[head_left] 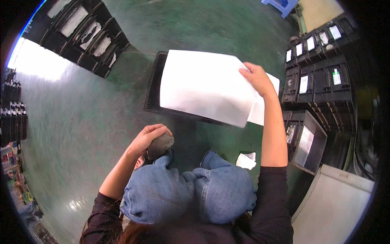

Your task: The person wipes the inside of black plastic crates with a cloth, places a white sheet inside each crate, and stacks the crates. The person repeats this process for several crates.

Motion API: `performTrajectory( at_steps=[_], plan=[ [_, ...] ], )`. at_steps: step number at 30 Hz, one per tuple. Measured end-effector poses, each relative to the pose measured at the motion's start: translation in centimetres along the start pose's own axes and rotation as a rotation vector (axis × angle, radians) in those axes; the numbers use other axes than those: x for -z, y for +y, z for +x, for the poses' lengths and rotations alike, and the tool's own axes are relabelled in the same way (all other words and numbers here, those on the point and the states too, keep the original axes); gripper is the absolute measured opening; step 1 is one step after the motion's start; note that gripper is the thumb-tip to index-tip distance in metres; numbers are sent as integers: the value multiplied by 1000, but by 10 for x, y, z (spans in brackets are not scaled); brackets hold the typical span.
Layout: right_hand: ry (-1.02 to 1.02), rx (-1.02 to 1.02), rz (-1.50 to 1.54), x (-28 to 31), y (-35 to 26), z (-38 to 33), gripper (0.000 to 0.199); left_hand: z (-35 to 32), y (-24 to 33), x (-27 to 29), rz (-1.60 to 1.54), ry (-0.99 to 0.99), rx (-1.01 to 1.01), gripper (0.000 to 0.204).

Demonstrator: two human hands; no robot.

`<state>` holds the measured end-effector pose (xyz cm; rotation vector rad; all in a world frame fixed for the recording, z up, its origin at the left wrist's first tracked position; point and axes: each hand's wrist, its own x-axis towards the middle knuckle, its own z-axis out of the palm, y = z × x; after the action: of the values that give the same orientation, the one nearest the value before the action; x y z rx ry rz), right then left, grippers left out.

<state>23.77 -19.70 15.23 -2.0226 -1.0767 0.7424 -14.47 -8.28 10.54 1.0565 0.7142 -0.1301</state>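
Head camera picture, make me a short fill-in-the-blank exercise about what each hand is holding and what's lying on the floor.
1. The right hand holds up a large sheet of ____ paper.
2. The left hand grips a dark grey ____ just above the knees.
3. Under the raised sheet, a flat black tray lies on the ____ floor.
4. A small crumpled white scrap lies on the floor beside the person's ____ knee.

Missing words: white; pad; green; right
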Motion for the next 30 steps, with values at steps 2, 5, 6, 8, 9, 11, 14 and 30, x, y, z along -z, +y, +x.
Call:
performTrajectory(
  at_steps=[2,5,6,8,9,11,14,30],
  plan=[
    [-2,-12,-214,-7,28,15,36,-1,-6,2,134,10,-64,32],
    [235,-5,-445,-30,30,17,44,-1,-8,5,170,19,-53,35],
    [346,-4,-537,-42,22,13,47,-2,-7,5,167,6,-46,34],
    [570,448,-771,-68,1,6,54,-2,-6,6,103,31,-28,34],
    [471,486,-677,-85,-7,1,44,-3,-5,5,80,26,-1,34],
    [168,445,-675,-137,-16,-7,32,-5,-4,4,69,59,-36,32],
    [-241,137,-929,-189,5,-11,81,-8,-4,0,96,75,-28,28],
    [-416,149,-763,-200,101,4,87,-10,-18,1,4,103,66,33]
  ],
)
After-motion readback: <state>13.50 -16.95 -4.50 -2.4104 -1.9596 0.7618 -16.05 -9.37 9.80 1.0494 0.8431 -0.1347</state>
